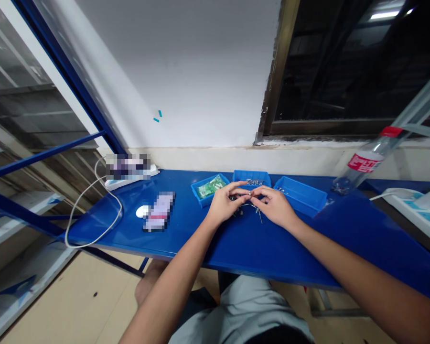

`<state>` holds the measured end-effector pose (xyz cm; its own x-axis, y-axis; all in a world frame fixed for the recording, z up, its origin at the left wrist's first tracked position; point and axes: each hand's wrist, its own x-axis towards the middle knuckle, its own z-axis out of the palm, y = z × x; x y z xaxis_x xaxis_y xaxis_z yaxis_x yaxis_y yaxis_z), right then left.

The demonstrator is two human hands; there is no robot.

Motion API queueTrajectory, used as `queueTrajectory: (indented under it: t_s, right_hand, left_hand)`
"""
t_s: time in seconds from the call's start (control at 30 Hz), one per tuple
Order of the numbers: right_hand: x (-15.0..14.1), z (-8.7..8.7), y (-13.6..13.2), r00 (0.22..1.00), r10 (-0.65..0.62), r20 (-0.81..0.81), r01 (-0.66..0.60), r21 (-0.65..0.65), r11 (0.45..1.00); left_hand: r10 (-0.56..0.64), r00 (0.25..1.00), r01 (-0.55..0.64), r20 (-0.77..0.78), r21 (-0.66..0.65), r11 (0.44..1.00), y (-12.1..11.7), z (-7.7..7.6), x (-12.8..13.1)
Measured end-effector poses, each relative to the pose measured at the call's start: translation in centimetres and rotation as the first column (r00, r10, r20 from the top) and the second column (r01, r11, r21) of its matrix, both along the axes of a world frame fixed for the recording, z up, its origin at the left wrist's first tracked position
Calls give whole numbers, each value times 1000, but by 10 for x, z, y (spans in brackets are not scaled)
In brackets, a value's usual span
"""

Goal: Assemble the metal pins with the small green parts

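Above the blue table (pixel 272 255), my left hand (pixel 222 203) and my right hand (pixel 275 206) meet fingertip to fingertip. Both are closed in a pinch around a small shiny metal piece (pixel 250 193), mostly covered by the fingers and too small to name. Thin metal parts (pixel 260 218) show under and between the hands. Just behind them, a blue bin (pixel 251 175) holds several slim metal pieces (pixel 254 182). Beside my left hand stands another blue bin (pixel 201 202) with green-and-white packed contents (pixel 212 186). A third blue bin (pixel 304 195) sits beyond my right hand.
A clear plastic bottle (pixel 364 162) with a red cap leans at the back right. Left on the table lie a blurred flat object (pixel 160 212), a white round item (pixel 142 211) and a white cable (pixel 71 224). Power strips (pixel 132 179) (pixel 412 210) lie at both ends.
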<state>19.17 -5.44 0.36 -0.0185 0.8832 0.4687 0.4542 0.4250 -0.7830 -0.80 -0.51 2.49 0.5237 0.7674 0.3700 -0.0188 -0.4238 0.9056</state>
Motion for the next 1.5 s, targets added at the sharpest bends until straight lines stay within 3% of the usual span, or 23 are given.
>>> queueTrajectory:
  t_s: [0.27,0.43,0.53,0.63,0.8,1.1,1.2,1.33,1.43,1.5]
  right_hand:
    - [5,-7,5,992,-6,-125,2,-37,999]
    - [3,-8,3,983,0,-181,-26,-146,989]
    - [2,-7,4,975,2,-224,-46,-193,980]
    - [4,-6,8,962,-8,-273,-50,-204,978]
    - [7,-5,14,940,-45,-338,-36,-230,973]
    - [9,-6,16,939,-79,-335,5,-217,976]
    - [12,-7,15,952,-143,-271,80,-229,970]
    - [18,1,12,978,-199,-63,187,-160,969]
    - [28,15,9,971,-144,193,155,-45,987]
    - [39,25,7,936,-67,346,87,-43,995]
  left_hand:
    - [1,1000,0,-19,58,998,-2,5,-2]
    - [3,1000,-3,-5,50,999,0,1,-1]
    - [68,997,-65,-25,124,990,3,-5,-1]
    - [142,980,-104,-139,255,961,7,-10,-2]
    - [202,907,-2,-369,475,880,10,-16,-4]
    - [164,867,127,-470,528,840,13,-22,-5]
    - [166,869,124,-465,532,838,13,-23,-5]
    - [168,872,111,-459,522,846,13,-21,-5]
    - [175,883,85,-436,514,854,12,-20,-5]
    - [185,890,65,-417,516,854,12,-19,-6]
